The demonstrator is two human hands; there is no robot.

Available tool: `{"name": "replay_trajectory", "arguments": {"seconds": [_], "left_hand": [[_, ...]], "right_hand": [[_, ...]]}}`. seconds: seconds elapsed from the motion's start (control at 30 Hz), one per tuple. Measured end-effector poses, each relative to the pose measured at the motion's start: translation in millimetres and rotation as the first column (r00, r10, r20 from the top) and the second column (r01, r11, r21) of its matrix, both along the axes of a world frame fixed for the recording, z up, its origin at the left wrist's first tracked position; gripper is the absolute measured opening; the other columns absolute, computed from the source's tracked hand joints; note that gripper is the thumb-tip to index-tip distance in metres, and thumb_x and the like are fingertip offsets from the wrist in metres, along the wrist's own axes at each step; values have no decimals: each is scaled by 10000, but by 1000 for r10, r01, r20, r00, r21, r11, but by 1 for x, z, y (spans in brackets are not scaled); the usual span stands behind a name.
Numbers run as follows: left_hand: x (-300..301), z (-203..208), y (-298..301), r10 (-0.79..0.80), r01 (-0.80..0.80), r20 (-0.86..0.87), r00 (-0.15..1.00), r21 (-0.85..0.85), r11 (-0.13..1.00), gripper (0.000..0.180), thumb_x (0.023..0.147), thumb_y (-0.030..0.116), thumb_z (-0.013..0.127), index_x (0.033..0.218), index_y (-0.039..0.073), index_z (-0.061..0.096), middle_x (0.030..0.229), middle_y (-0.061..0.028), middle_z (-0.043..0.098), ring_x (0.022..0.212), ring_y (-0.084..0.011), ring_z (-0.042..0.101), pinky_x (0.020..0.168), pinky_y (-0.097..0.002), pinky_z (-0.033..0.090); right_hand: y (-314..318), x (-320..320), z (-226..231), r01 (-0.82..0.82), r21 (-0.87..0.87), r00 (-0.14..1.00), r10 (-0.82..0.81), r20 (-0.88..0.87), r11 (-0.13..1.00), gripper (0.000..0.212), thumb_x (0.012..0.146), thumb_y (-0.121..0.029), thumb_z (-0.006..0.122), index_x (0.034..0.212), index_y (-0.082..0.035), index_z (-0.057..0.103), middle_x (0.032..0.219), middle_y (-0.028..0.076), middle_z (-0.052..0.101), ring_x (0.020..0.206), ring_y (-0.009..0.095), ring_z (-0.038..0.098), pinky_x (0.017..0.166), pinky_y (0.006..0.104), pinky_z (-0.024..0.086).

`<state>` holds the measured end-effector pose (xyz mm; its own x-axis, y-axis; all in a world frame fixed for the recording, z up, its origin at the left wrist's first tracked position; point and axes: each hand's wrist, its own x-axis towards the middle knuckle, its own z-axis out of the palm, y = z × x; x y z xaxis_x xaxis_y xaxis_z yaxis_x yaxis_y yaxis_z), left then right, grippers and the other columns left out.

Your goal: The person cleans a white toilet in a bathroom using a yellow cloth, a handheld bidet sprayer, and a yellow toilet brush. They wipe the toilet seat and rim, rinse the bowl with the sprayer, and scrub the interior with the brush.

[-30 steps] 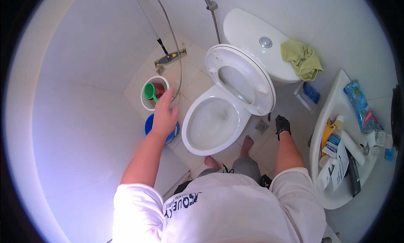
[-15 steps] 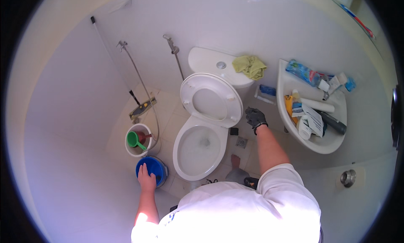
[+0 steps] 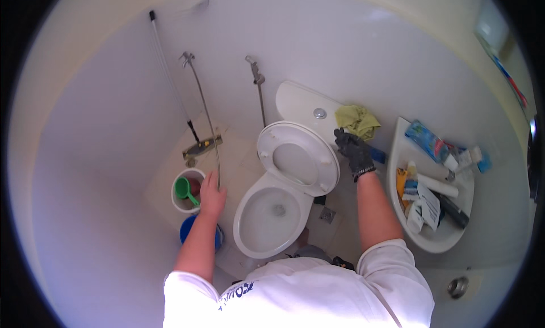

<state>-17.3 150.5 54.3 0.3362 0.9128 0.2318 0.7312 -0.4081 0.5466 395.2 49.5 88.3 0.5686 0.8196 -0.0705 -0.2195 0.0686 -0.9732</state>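
My bare left hand [image 3: 213, 201] has its fingers stretched out beside the rim of a white bucket [image 3: 174, 195], close to the thin shower hose [image 3: 209, 115]. Whether it touches the hose I cannot tell. In that bucket sits a green dipper [image 3: 182, 188], with something reddish behind it. My left forearm partly covers a blue bucket [image 3: 186, 226]. My right hand [image 3: 355, 153], in a dark glove, has curled fingers with nothing visible in them. It is over the side of the toilet tank [image 3: 301, 99], just below a yellow-green cloth [image 3: 357, 120]. The toilet seat [image 3: 299, 159] is raised against the tank.
A corner sink [image 3: 437, 245] at the right holds bottles, tubes and a dark cylinder. At the far left a long-handled floor tool [image 3: 202, 148] leans on the wall. A spray nozzle [image 3: 255, 72] hangs behind the toilet bowl [image 3: 269, 223]. A drain grate [image 3: 327, 215] lies in the floor.
My left hand has left the blue bucket and moved up to the white bucket and hose. My gloved right hand has risen toward the cloth on the tank. The view has shifted.
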Motion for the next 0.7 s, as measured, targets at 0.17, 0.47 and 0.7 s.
{"name": "replay_trajectory", "arguments": {"seconds": [0.17,0.47,0.7], "left_hand": [[76,35,65,-79,77,14,997,102,992,532,690,97,498,1206,34,383,1185,-219,412,1111,-351,373,943,-382,304],[168,48,165,17,-15,-25,1000,71,997,494,719,144,486,1184,5,394,1171,-214,427,1098,-343,390,930,-384,319],[232,37,241,88,-88,-16,996,18,996,541,720,201,496,1206,2,366,1140,-216,451,1063,-354,417,910,-382,341]], "right_hand": [[80,21,21,-51,-209,857,150,493,977,444,780,-437,536,943,-31,612,756,45,605,679,117,508,653,272,416],[186,47,-7,-275,-44,257,118,959,960,285,776,-161,561,1043,-60,562,1051,125,553,980,244,507,847,336,389],[204,47,-18,-113,-222,3,224,975,969,425,753,-300,563,1130,-114,506,1154,95,454,1095,253,383,926,360,290]]}}
